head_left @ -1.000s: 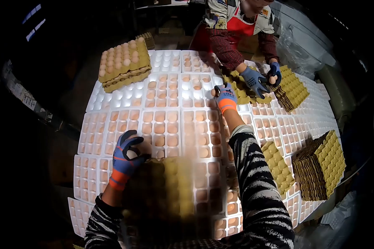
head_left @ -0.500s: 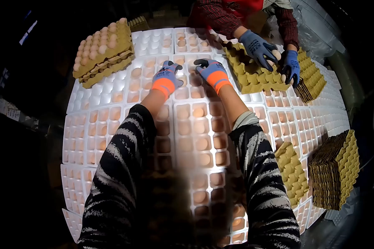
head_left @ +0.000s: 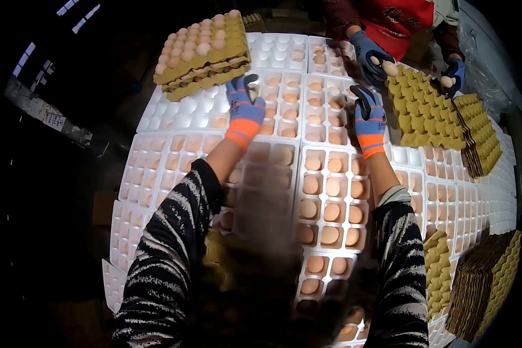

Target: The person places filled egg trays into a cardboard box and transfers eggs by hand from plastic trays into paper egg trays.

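My left hand [head_left: 245, 110], in a blue-grey glove with an orange cuff, is over the white foam egg trays [head_left: 300, 110] at the left. Its fingers curl around a pale egg [head_left: 253, 91], partly hidden by the glove. My right hand [head_left: 368, 119], gloved alike, is over the right edge of a filled foam tray. Its fingers are bent and apart, and I see nothing in them. Brown eggs [head_left: 333, 187] sit in the tray cells between and below my hands.
A stack of pulp trays with eggs [head_left: 203, 49] stands at the back left. Across the table a co-worker's gloved hands [head_left: 370, 55] hold eggs beside a pulp tray [head_left: 426, 110]. Stacked pulp trays [head_left: 484, 284] are at the lower right. A dark blur covers the lower middle.
The view has turned left, so the table appears shifted right. My hands have moved farther apart, the left one toward the egg stack. The co-worker's hands have lifted from the pulp tray with eggs.
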Demonstrator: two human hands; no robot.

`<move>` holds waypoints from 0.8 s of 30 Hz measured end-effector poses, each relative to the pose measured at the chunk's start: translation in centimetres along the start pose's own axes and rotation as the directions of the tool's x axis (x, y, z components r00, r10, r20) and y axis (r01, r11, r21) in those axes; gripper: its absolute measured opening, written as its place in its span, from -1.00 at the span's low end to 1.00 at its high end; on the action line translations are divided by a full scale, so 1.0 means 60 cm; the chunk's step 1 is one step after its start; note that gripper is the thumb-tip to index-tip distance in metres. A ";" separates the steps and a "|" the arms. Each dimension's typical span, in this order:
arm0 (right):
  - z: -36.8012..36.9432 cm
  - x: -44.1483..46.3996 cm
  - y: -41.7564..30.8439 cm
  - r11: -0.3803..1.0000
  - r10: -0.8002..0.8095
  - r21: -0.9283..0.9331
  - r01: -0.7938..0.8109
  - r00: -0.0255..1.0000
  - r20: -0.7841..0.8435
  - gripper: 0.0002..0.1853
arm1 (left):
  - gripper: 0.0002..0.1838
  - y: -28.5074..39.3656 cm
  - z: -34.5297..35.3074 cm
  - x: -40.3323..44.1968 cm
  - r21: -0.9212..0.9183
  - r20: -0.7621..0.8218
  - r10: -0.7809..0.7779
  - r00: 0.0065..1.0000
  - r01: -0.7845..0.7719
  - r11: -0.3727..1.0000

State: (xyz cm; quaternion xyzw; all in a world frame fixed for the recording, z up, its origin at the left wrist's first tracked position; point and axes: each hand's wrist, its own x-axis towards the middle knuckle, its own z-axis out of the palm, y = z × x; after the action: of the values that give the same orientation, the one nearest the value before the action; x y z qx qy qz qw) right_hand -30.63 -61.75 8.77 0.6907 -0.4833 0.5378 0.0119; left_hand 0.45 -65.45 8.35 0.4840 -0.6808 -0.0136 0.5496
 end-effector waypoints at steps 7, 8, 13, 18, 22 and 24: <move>0.039 -0.004 -0.135 0.985 -0.112 0.148 0.093 0.986 0.126 -0.53 | -0.54 -0.163 -0.200 -0.030 0.510 0.181 -0.306 0.935 0.177 0.842; 0.040 -0.011 -0.167 0.974 -0.116 0.212 0.075 0.976 0.185 -0.53 | -0.56 -0.170 -0.210 -0.036 0.572 0.278 -0.313 0.908 0.105 0.813; 0.000 -0.062 -0.350 0.922 -0.188 0.386 0.002 0.876 0.444 -0.54 | -0.38 -0.136 -0.291 -0.033 0.556 0.352 -0.232 0.907 -0.002 0.831; -0.064 -0.189 -0.526 0.852 -0.240 0.473 -0.225 0.636 0.733 -0.56 | -0.41 -0.020 -0.436 -0.071 0.009 0.340 -0.255 0.905 0.269 0.963; -0.133 -0.297 -0.637 0.978 -0.202 0.210 0.005 0.295 0.934 -0.53 | -0.57 0.191 -0.585 -0.188 -0.219 0.853 -0.031 0.521 0.411 0.885; -0.154 -0.357 -0.667 0.970 -0.115 0.025 0.241 0.367 0.923 -0.52 | -0.35 0.236 -0.625 -0.281 -0.192 0.925 0.163 0.342 0.052 0.980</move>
State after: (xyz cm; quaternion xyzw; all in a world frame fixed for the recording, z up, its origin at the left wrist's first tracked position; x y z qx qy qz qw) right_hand -9.17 -21.46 16.60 0.9181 -0.3612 0.0332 -0.1598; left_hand 18.65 -27.31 18.59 0.3113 -0.8840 -0.3332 0.1033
